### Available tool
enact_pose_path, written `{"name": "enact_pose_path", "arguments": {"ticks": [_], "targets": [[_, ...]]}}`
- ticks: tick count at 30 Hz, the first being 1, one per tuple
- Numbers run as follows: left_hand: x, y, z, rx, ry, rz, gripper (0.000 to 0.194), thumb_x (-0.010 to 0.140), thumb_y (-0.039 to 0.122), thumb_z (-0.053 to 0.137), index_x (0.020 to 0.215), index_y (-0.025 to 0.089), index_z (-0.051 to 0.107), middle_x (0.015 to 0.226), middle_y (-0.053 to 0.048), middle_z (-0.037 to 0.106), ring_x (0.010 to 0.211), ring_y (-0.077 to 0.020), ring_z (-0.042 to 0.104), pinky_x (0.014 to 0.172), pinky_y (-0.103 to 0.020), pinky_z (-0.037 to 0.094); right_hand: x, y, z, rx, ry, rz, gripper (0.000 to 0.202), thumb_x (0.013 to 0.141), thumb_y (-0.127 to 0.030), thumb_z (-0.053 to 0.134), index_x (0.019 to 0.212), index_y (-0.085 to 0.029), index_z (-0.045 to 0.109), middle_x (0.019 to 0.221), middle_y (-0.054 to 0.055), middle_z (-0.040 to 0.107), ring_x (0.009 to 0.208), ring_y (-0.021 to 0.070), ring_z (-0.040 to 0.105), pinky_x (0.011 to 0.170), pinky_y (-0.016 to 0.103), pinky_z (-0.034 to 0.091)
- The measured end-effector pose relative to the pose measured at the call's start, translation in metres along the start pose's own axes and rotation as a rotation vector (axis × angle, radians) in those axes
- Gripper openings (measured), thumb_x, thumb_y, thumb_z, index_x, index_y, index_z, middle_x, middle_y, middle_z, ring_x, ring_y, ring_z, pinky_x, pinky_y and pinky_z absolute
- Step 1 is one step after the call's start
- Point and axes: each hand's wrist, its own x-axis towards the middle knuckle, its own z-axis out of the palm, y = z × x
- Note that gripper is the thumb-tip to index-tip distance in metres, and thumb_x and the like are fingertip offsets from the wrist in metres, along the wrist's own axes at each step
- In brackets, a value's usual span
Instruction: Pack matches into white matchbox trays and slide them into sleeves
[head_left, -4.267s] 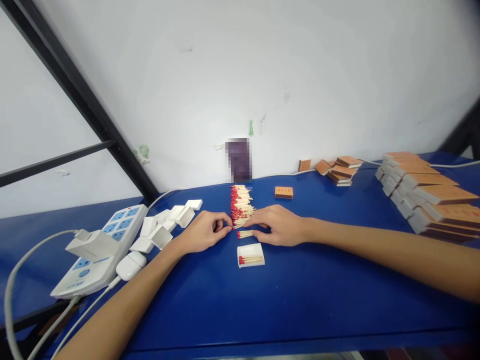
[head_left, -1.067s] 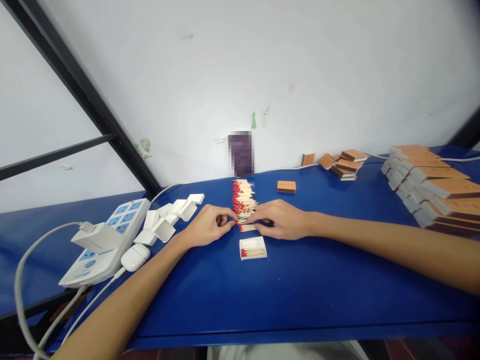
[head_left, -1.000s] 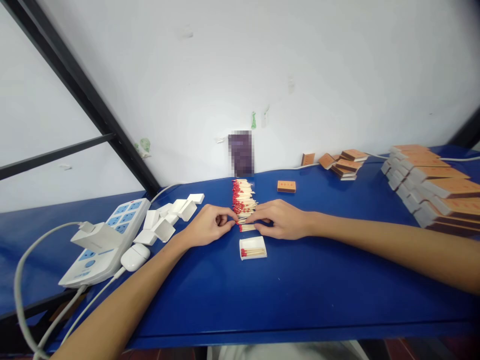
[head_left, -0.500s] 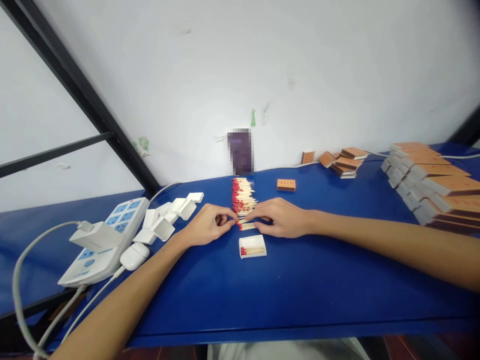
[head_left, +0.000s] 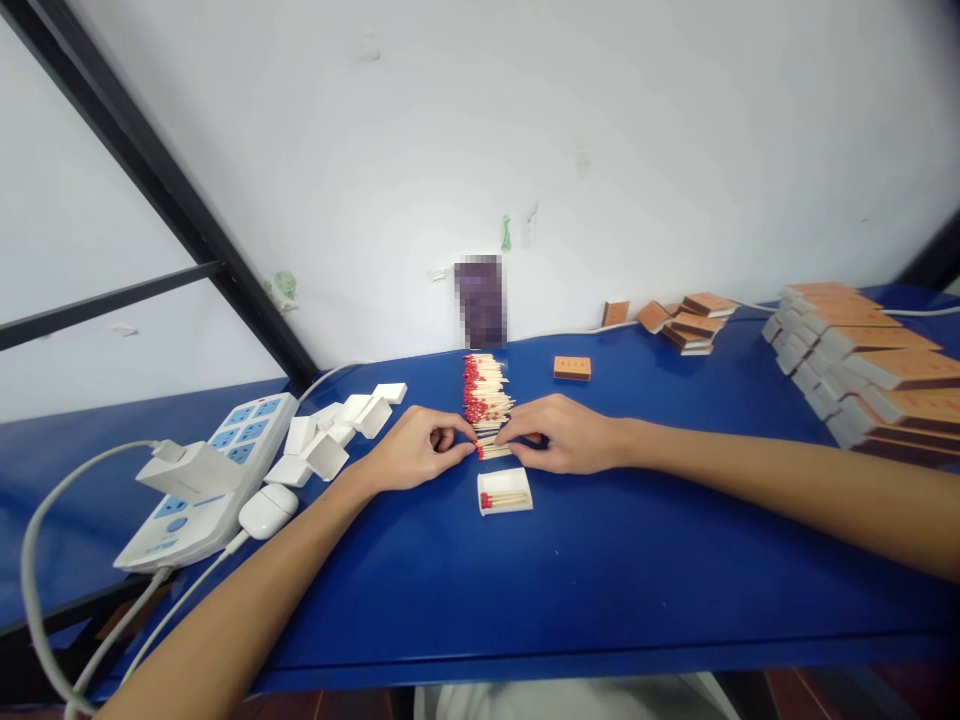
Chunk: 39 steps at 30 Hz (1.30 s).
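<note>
Now, looking at the edges, the small white open tray (head_left: 508,479) sits well back from the near rim of the glossy blue table (head_left: 600,570), and a broad stretch of blue runs between them. Red-headed wooden matches lie inside the tray, heads to the person's left. Just beyond it, both bare hands meet at a small row of red-tipped matches (head_left: 493,451), and behind that the dense heap of red-headed matches (head_left: 487,386) reaches back towards the white wall (head_left: 645,150).

The left hand (head_left: 420,450) comes in at the heads, thumb and forefinger close together; the right hand (head_left: 562,435) is at the wooden ends, finger and thumb near the sticks. From where I stand, I cannot tell whether either is clamped on a match.

Over on the left, white cardboard trays (head_left: 327,455) cluster beside a white power strip with blue sockets (head_left: 244,445). Across to the right, one orange matchbox (head_left: 572,369) lies alone, a loose group of matchboxes (head_left: 696,328) sits near the wall, and a big stepped stack of matchboxes (head_left: 892,368) fills the far right.
</note>
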Motion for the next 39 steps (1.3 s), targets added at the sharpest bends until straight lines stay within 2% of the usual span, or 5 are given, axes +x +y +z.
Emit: {"name": "enact_pose_path", "arguments": {"ticks": [10, 27, 39], "targets": [[0.0005, -0.0007, 0.0008, 0.002, 0.006, -0.002, 0.022, 0.088, 0.034, 0.058, 0.093, 0.017, 0.071, 0.055, 0.005, 0.047, 0.05, -0.0074, 0.039, 0.053, -0.021, 0.031, -0.0003, 0.002, 0.0009, 0.004, -0.04, 0.014, 0.027, 0.086, -0.019, 0.055, 0.107, -0.018, 0.073, 0.075, 0.002, 0.068, 0.062, 0.0112, 0.055, 0.061, 0.022, 0.038], [0.0005, -0.0024, 0.0006, 0.029, 0.008, 0.015, 0.022, 0.089, 0.033, 0.057, 0.094, 0.018, 0.071, 0.056, 0.005, 0.049, 0.051, -0.0078, 0.041, 0.053, -0.021, 0.031, -0.0003, 0.0039, 0.0013, 0.025, -0.059, 0.034, 0.03, 0.087, -0.018, 0.055, 0.111, -0.02, 0.073, 0.074, 0.001, 0.071, 0.06, 0.0111, 0.057, 0.062, 0.022, 0.039], [0.0005, -0.0021, 0.0009, 0.028, 0.003, 0.019, 0.021, 0.089, 0.032, 0.057, 0.095, 0.017, 0.071, 0.056, 0.005, 0.048, 0.05, -0.0077, 0.04, 0.052, -0.021, 0.031, -0.001, 0.0024, 0.0008, 0.03, -0.036, -0.009, 0.031, 0.089, -0.019, 0.053, 0.113, -0.02, 0.071, 0.079, 0.003, 0.072, 0.062, 0.0116, 0.057, 0.062, 0.022, 0.039]]}}
